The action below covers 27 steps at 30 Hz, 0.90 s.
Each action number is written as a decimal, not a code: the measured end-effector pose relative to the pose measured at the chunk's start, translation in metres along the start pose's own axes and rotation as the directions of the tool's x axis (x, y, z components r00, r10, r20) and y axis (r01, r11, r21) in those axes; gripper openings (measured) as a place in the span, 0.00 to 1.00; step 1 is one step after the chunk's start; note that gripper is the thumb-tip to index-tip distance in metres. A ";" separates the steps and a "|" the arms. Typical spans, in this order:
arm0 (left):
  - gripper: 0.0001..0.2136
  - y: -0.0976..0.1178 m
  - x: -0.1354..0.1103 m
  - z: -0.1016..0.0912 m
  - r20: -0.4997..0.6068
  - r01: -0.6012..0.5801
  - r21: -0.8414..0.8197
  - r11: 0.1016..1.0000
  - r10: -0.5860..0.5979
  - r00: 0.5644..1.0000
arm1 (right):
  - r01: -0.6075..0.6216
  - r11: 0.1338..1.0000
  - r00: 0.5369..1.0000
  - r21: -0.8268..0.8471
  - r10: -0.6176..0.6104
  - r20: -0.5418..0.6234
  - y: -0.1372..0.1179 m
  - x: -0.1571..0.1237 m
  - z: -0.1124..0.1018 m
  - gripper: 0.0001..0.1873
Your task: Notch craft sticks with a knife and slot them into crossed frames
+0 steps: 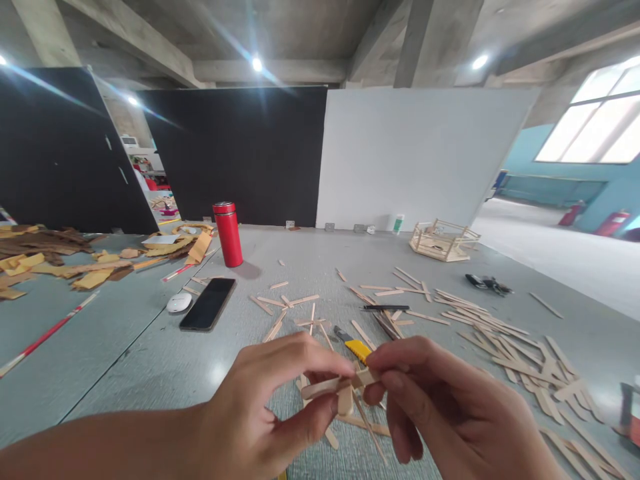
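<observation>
My left hand (280,393) pinches several wooden craft sticks (323,388) between thumb and fingers, near the front of the table. My right hand (440,400) grips the other end of the same pieces, thumb and forefinger closed on a short stick end (367,379). The sticks cross each other between the two hands, with one slanting down below the fingers. How they are joined cannot be made out. Just behind my fingertips lies a yellow utility knife (357,349), its grey end pointing away to the left.
Loose craft sticks (530,360) are heaped at the right. Farther back stand a hexagonal stick frame (443,243) and a red flask (228,235). A phone (208,305), a white earbud case (179,303), a black pen (386,307) and keys (487,284) lie about. Cardboard scraps (100,260) cover the far left.
</observation>
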State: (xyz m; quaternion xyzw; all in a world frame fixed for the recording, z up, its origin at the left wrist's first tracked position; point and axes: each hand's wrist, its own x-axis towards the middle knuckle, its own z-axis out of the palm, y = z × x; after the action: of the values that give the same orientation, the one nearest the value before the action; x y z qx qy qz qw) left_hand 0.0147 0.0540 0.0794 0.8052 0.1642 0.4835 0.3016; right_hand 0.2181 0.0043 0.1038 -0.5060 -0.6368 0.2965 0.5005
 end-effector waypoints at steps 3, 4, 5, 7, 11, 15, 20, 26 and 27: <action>0.13 -0.001 0.000 0.001 -0.013 -0.026 -0.003 1.000 0.026 1.000 | -0.014 1.000 1.000 -0.009 0.014 0.021 0.001 0.000 -0.001 0.08; 0.12 -0.001 -0.001 0.001 -0.014 -0.030 0.000 1.000 0.030 0.999 | -0.017 1.000 0.999 -0.011 0.017 0.027 0.001 0.000 -0.001 0.08; 0.11 -0.001 -0.001 0.000 -0.009 -0.028 0.007 1.000 0.028 1.000 | -0.017 1.000 0.999 -0.014 0.017 0.029 0.001 0.000 -0.001 0.08; 0.12 -0.002 -0.002 -0.002 0.012 0.014 0.027 1.000 -0.014 1.000 | -0.007 1.000 1.000 -0.027 0.008 0.017 0.001 0.001 -0.002 0.07; 0.14 -0.005 -0.003 -0.007 0.080 0.111 0.066 0.992 -0.116 0.990 | 0.015 0.998 1.000 -0.059 -0.015 0.004 0.004 0.002 -0.004 0.07; 0.07 -0.011 0.002 -0.008 0.047 0.223 0.079 0.972 -0.227 0.973 | 0.031 0.993 0.996 -0.112 -0.021 0.091 0.017 0.009 -0.008 0.08; 0.05 -0.020 0.015 -0.011 0.034 0.437 0.027 0.899 -0.438 0.898 | 0.117 0.846 0.991 -0.520 -0.068 0.113 0.047 0.027 -0.015 0.11; 0.06 -0.067 0.024 -0.019 0.105 0.460 0.201 0.865 -0.485 0.868 | 0.287 0.644 0.849 -0.709 0.172 0.500 0.079 0.010 -0.021 0.11; 0.06 -0.078 0.024 -0.020 0.120 0.469 0.210 0.858 -0.499 0.858 | 0.282 0.646 0.842 -0.710 0.188 0.505 0.081 0.006 -0.019 0.11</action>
State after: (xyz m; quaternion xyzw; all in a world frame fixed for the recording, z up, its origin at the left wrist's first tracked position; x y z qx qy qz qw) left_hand 0.0107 0.1335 0.0522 0.7990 0.3770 0.3053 0.3554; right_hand 0.2643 0.0331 0.0404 -0.5466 -0.8278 0.1161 0.0494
